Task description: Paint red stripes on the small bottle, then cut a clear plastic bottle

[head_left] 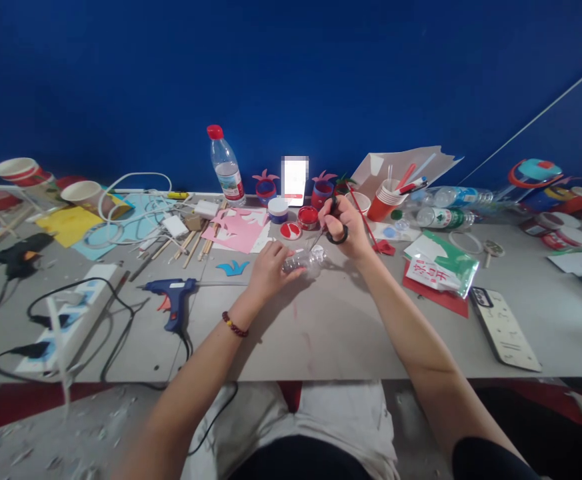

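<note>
My left hand (pixel 269 270) is closed around a clear plastic bottle piece (pixel 311 260), held on its side just over the table. In my right hand (pixel 348 227) is a pair of scissors (pixel 339 235) with black handles, fingers through the loops. The blades point down and left at the upper edge of the plastic; whether they are apart I cannot tell. Behind the hands stand an open jar of red paint (pixel 308 217) and its red-smeared lid (pixel 291 231). A blue paper crown shape (pixel 233 268) lies to the left of my left hand.
A blue glue gun (pixel 173 300) lies left, its cord near a white power strip (pixel 71 320). A water bottle (pixel 227 167) and a lit phone (pixel 295 180) stand at the back. To the right are orange paper cups (pixel 385 205), a green packet (pixel 443 267) and another phone (pixel 505 328).
</note>
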The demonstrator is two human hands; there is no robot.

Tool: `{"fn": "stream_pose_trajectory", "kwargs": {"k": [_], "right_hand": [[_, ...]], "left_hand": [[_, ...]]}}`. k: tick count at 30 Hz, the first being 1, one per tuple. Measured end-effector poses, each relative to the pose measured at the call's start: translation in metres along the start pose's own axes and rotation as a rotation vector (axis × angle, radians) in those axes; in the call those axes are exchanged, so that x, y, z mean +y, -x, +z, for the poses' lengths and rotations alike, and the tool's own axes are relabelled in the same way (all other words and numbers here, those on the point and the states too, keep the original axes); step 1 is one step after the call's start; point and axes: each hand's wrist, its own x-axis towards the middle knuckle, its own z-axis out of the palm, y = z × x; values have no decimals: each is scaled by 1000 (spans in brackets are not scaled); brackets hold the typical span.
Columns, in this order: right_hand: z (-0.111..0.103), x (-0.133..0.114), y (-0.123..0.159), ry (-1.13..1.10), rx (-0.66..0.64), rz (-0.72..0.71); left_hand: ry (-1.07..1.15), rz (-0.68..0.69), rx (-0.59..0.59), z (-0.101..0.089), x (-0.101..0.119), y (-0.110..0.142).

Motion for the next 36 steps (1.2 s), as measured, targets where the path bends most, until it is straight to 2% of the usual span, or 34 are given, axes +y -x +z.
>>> {"fn": "stream_pose_trajectory", "kwargs": {"k": [8, 13, 20, 36], "right_hand": [[-6, 12, 0, -55, -99, 61], [-3, 9, 1, -49, -100, 84], [-4, 8, 1, -47, -107, 104], [-2, 16, 0, 63, -171, 31]], "left_hand": [[0, -16, 16, -1, 2, 0], [-8, 37, 70, -1, 3, 1], [-22, 30, 86, 3, 1, 3], [-49, 44, 73, 2, 6, 0]]}}
